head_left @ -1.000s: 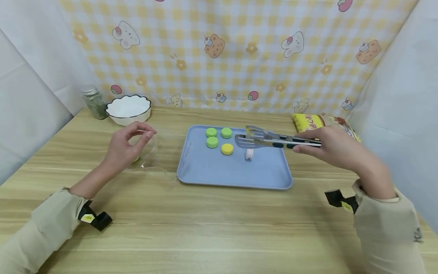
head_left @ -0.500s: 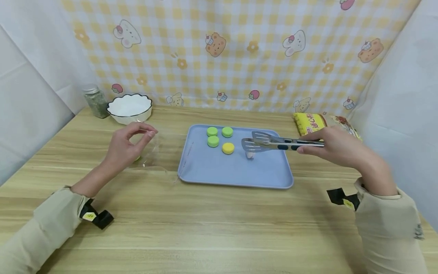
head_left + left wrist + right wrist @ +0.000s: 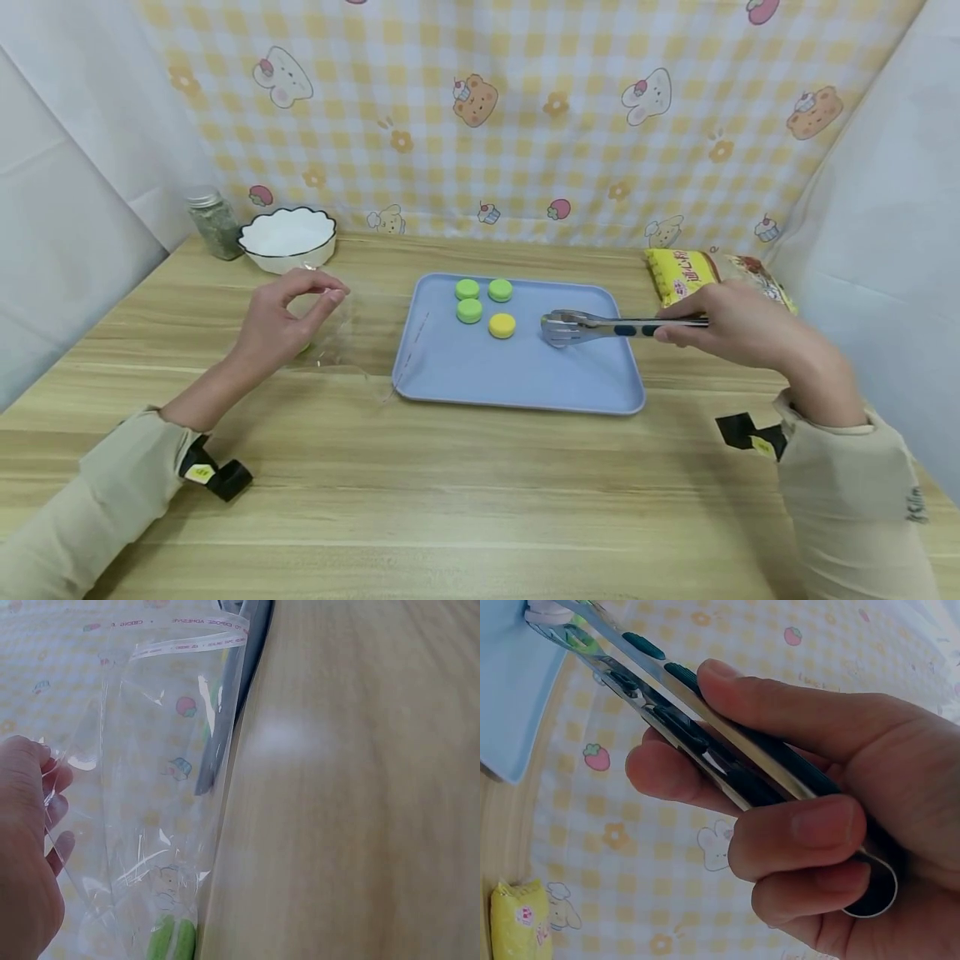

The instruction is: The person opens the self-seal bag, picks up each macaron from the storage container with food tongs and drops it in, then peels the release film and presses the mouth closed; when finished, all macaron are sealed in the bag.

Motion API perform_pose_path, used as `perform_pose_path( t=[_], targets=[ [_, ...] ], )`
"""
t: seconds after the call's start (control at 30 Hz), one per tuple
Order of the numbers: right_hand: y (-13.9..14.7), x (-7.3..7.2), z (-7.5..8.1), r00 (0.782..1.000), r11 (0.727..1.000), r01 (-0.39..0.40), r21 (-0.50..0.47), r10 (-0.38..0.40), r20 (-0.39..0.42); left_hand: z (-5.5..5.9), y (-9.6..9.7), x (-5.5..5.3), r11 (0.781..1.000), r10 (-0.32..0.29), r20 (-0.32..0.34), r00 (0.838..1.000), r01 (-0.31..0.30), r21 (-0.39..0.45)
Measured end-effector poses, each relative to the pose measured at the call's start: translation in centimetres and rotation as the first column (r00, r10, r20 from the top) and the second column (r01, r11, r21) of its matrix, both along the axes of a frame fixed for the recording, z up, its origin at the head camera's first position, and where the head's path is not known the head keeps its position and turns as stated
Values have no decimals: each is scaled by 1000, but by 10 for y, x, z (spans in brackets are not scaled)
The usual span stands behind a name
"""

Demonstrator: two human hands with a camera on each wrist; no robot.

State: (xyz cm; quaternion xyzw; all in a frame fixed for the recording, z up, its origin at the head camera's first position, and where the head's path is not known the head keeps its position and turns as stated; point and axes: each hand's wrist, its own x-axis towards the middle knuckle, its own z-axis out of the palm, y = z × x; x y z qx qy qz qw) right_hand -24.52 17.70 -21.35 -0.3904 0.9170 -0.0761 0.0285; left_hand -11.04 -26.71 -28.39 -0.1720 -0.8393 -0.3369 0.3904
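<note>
My left hand (image 3: 279, 321) pinches the edge of a clear plastic bag (image 3: 124, 802) above the table, left of the tray. A green macaron (image 3: 172, 939) lies at the bottom of that bag. In my right hand (image 3: 746, 329) are metal tongs (image 3: 600, 327) with dark grip pads, their fingers wrapped around the handles. The tong heads are closed about a pale macaron (image 3: 549, 612) on the blue tray (image 3: 480, 383); from the head view they mostly hide it. Left of the tongs on the tray sit a yellow macaron (image 3: 502, 325) and 3 green macarons (image 3: 469, 311).
At the back left stand a glass jar (image 3: 214, 225) and a white scalloped bowl (image 3: 288, 242) with a dark rim. A yellow food packet (image 3: 678, 271) lies at the back right, behind my right hand. A patterned curtain (image 3: 510, 150) closes off the back.
The tongs have come down onto the pale macaron, and their heads have gone from spread to closed around it. My left hand with the bag has hardly moved.
</note>
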Motion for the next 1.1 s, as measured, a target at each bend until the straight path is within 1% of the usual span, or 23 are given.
perform_pose_path(
  t=[0.1,0.2,0.4,0.53,0.7,0.8,0.9,1.0,1.1],
  targets=[
    [3,-2,0,999,1000,6,-21,-5,44,0,0,0,1000,2,8,1000,-2,-12],
    [8,-4,2,997,999,33,-37,-30,76,0,0,0,1000,-2,3,1000,2,-17],
    [16,-7,5,997,996,80,-34,-79,24,-2,-1,-1,1000,-10,-12,1000,10,-17],
    [16,-6,7,995,995,94,-30,-93,36,-2,-1,-1,999,-6,-19,1000,6,-32],
    [12,-5,7,995,995,93,-22,-92,35,-2,-2,-2,999,2,-18,1000,-3,-41],
    [9,-7,4,996,996,86,1,-86,36,-6,-6,-4,999,9,-14,1000,-9,-43],
    [7,-9,1,996,997,78,11,-78,35,-14,-13,-9,999,15,-13,1000,-16,-50],
    [8,-10,0,997,997,74,10,-74,14,-21,-19,-14,998,20,-17,1000,-20,-55],
    [9,-10,0,998,998,65,-1,-65,-4,-24,-23,-16,998,16,-18,1000,-17,-55]
  ],
)
